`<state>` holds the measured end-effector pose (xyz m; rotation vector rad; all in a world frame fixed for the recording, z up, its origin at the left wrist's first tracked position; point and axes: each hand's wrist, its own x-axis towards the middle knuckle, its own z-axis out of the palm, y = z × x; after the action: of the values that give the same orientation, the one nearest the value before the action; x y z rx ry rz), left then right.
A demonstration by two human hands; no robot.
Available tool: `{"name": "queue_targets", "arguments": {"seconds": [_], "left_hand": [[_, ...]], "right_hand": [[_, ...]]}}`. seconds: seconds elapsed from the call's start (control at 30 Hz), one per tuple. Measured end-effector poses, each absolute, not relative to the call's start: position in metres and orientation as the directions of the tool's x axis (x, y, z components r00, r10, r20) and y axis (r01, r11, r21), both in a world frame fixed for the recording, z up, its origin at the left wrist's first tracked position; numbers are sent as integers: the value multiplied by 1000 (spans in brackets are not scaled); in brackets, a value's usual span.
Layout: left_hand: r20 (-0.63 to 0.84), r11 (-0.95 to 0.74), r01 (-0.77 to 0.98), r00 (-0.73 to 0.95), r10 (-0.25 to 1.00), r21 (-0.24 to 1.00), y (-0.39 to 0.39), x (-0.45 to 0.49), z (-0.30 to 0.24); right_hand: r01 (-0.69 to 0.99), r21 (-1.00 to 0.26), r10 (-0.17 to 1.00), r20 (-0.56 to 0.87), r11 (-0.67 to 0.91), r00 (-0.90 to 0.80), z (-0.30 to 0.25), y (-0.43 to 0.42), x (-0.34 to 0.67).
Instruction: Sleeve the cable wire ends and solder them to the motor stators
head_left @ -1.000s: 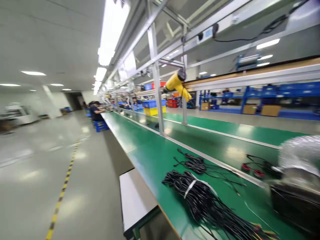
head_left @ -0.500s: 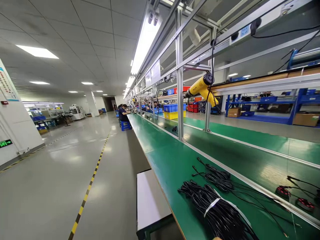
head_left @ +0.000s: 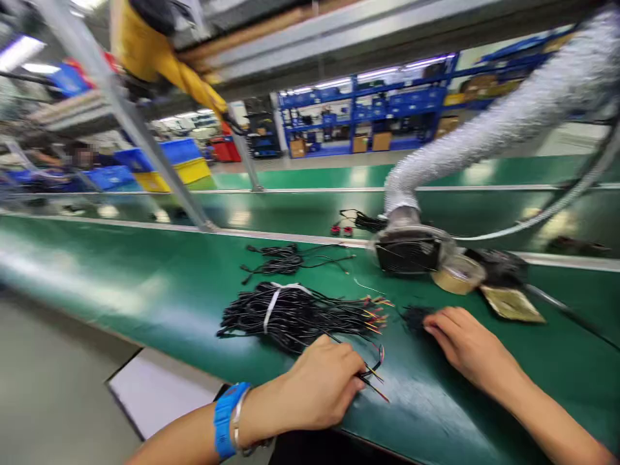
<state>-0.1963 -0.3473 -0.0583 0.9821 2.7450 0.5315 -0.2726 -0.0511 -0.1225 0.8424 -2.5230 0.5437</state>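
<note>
— What have you got in your hands right now?

— My left hand (head_left: pixel 320 381) is pinched shut on a few thin wires (head_left: pixel 372 373), black with red and yellow ends, at the near edge of the green bench (head_left: pixel 145 284). My right hand (head_left: pixel 467 345) lies flat with its fingers loose and apart, holding nothing; its fingertips touch a small dark clump (head_left: pixel 414 316) that I can't make out clearly.

— Where's the rest of the wiring?

— Just beyond my left hand sits the big black bundle (head_left: pixel 295 313), tied with a white band (head_left: pixel 272 302), its coloured tips pointing right. Farther back lies a smaller loose coil (head_left: pixel 285 258), apart from the bundle.

— How far along would you say you are?

— Early, I'd judge. The band is on and nearly all the wires lie in the bundle; only the few in my grip are separated out. I see no finished pile.

— Anything else close by?

— A roll of tape (head_left: pixel 458 274) and a dark vent box (head_left: pixel 409 253) with a silver hose (head_left: pixel 484 129), far right of my hands.
</note>
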Motion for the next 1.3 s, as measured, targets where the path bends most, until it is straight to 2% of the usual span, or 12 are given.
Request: {"name": "queue_targets", "arguments": {"seconds": [0.07, 0.17, 0.27, 0.4, 0.53, 0.7, 0.8, 0.93, 1.0, 1.1, 1.2, 1.3], "left_hand": [[-94, 659, 531, -737, 670, 533, -338, -206, -52], [-168, 588, 386, -720, 674, 711, -318, -216, -61], [-239, 559, 195, -756, 609, 806, -306, -225, -81], [-212, 560, 185, -795, 568, 807, -309, -236, -97], [-1, 586, 373, -843, 538, 719, -319, -250, -102], [165, 609, 447, -871, 462, 655, -326, -274, -113], [190, 580, 474, -855, 483, 663, -329, -275, -113], [144, 534, 464, -833, 534, 707, -332, -260, -99], [76, 513, 417, -825, 560, 750, -333, -253, -94], [-71, 489, 231, -849, 524, 841, -333, -248, -96], [-205, 418, 3, -869, 450, 908, -333, -251, -105], [-241, 351, -82, -866, 438, 933, -334, -254, -112]], "right_hand": [[-583, -249, -446, 438, 774, -780, -127, -39, -268], [-565, -272, -421, 441, 779, -793, -124, -41, -269], [-585, -278, -423, 470, 762, -774, -120, -47, -268], [-572, -241, -428, 457, 784, -780, -124, -46, -267], [-549, -222, -451, 369, 806, -812, -129, -39, -271], [-553, -345, -443, 350, 758, -826, -114, -43, -268], [-540, -444, -477, 253, 716, -841, -97, -63, -258], [-569, -445, -604, 75, 692, -793, -84, -106, -248], [-554, -485, -611, 51, 677, -790, -83, -125, -247], [-453, -650, -549, 65, 611, -833, -83, -141, -251], [-273, -806, -442, 17, 525, -897, -84, -140, -255], [-118, -893, -368, -57, 435, -928, -86, -131, -255]]}}
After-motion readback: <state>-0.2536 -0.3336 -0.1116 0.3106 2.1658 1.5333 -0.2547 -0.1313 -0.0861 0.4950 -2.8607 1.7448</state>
